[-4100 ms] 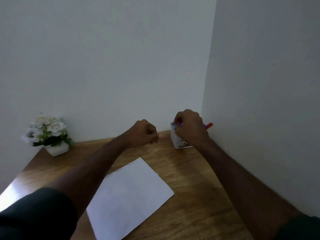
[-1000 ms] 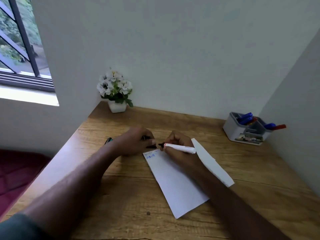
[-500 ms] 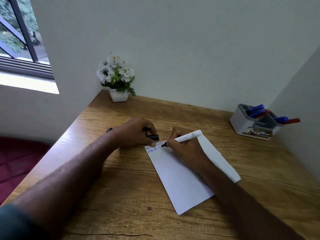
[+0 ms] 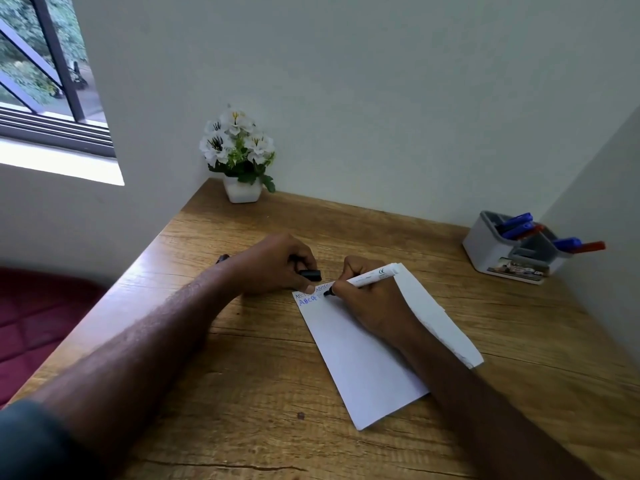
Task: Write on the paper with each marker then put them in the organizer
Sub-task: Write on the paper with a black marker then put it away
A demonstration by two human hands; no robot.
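The right hand (image 4: 372,303) pinches the white marker (image 4: 367,279), tip down on the far left corner of the paper (image 4: 367,362) and tail pointing right toward the far-off organizer (image 4: 512,251), while the left hand (image 4: 277,265) grips the black cap (image 4: 310,274) just beside it.

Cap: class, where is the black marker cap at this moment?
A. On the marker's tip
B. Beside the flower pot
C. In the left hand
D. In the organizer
C: the left hand grips the black cap, while the right hand holds the uncapped marker to the paper.
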